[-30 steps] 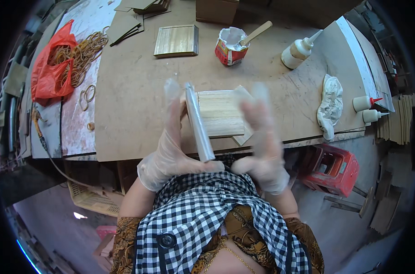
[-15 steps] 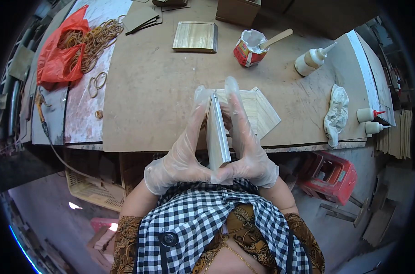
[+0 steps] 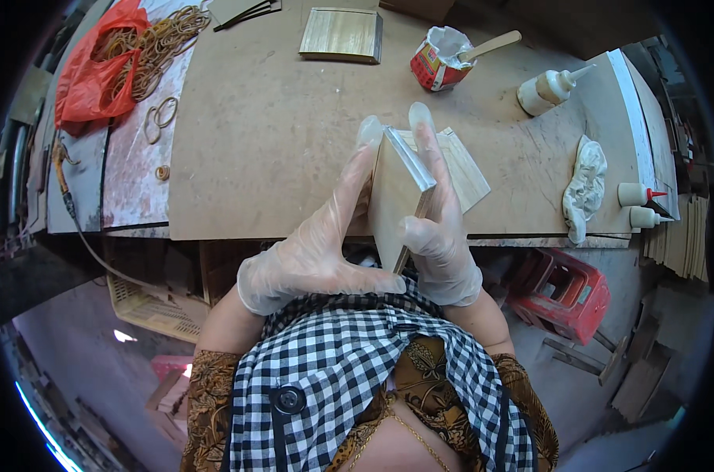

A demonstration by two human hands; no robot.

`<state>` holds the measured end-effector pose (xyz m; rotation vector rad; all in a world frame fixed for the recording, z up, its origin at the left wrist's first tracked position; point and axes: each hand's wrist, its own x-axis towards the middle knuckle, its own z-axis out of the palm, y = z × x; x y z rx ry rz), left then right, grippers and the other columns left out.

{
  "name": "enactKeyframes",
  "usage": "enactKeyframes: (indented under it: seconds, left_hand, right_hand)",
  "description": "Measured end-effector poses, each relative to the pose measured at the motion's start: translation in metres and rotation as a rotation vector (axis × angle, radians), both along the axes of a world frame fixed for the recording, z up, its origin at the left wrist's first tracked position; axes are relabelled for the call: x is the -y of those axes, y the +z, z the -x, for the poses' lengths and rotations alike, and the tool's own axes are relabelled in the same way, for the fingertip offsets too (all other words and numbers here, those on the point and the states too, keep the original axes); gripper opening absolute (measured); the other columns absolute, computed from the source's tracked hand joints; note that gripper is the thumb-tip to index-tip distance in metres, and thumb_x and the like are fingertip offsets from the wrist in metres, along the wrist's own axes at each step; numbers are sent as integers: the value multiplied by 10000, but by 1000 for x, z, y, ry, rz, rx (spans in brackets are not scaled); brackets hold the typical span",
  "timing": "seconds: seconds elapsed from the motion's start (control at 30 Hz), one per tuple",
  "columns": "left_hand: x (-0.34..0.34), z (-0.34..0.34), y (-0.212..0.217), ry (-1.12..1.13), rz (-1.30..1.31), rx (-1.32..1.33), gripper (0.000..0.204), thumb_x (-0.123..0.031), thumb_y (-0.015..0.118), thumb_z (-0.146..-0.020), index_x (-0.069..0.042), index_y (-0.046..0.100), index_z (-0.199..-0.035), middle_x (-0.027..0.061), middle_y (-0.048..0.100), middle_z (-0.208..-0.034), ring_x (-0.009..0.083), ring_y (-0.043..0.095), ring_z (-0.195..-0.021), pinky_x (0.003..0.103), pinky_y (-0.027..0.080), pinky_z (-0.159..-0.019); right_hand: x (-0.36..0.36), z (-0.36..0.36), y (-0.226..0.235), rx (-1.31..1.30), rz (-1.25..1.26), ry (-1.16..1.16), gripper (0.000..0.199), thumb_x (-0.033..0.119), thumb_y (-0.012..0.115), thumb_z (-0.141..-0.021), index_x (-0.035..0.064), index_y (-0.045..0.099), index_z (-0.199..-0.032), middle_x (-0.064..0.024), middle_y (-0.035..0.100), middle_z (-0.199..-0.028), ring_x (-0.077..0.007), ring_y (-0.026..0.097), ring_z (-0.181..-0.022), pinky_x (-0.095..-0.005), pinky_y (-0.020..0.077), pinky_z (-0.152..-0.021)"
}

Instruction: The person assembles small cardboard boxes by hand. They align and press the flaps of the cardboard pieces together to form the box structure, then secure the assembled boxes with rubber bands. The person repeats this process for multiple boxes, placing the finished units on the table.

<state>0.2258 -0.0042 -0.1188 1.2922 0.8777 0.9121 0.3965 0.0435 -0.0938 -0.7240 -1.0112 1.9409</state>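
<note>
Precariously, I have a pale, flat, rectangular wooden panel with a shiny silvery edge (image 3: 390, 200) upright between my hands, over the near edge of the brown-topped workbench (image 3: 255, 157), its lower corner appearing to reach out past it. My left hand (image 3: 314, 248), in a loose clear glove, is stretched wide: fingers straight along one face, thumb at that lower corner. My right hand (image 3: 442, 244), gloved alike, holds the other side, thumb against the panel's edge, fingers extended behind; how hard they press, I cannot tell.

Baggy glove film might well slide on that smooth edge, and with neither hand wrapped round it, the panel could twist and drop off the bench's near edge. Just beyond my right hand lies light, thin, flat wood (image 3: 467, 169); a careless tilt could knock a corner against it. Toward the far edge, a long wooden stick (image 3: 491, 46) juts from the open red tub of white paste (image 3: 442, 61); a wide swing of my right arm could catch it and spill some.
</note>
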Motion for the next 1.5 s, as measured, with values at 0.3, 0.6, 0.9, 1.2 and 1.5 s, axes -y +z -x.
enactKeyframes:
  seconds: [0.3,0.6,0.9,1.2,1.5]
  left_hand:
    - [5,-1,-3,20,-166,-64,1430,-466,931,-614,-37,-34,-1578,251,40,-1635,376,64,-1525,467,144,-1225]
    - [19,8,-7,123,-443,-191,1319,-497,858,-715,5,-12,-1569,269,263,-1572,403,206,-1495,485,231,-1194]
    - [32,-10,-23,237,-546,-78,1297,-461,863,-724,7,-3,-1568,285,251,-1570,405,251,-1480,474,242,-1190]
    - [29,-10,-26,251,-570,-115,1285,-408,893,-705,26,40,-1562,280,216,-1589,411,189,-1500,473,221,-1198]
    - [31,-6,-19,322,-629,-127,1330,-347,941,-628,-32,68,-1582,272,373,-1505,405,433,-1377,450,398,-1094]
  right_hand:
    - [2,5,4,-76,13,-101,1252,375,846,-740,6,-3,-1582,-175,342,-1488,-289,401,-1370,-392,319,-1152]
    - [7,-1,5,-126,27,-90,1278,438,872,-676,77,61,-1595,-129,420,-1435,-274,477,-1315,-427,427,-1099]
    - [9,-3,0,-142,49,-48,1376,421,914,-559,108,69,-1598,-131,462,-1403,-289,514,-1287,-443,496,-1039]
    - [3,3,-7,-90,16,-48,1428,411,949,-503,106,82,-1597,-137,446,-1427,-299,518,-1286,-418,495,-1037]
    - [4,4,8,-35,74,18,1532,425,973,-397,48,89,-1590,-130,401,-1476,-277,432,-1369,-424,388,-1127]
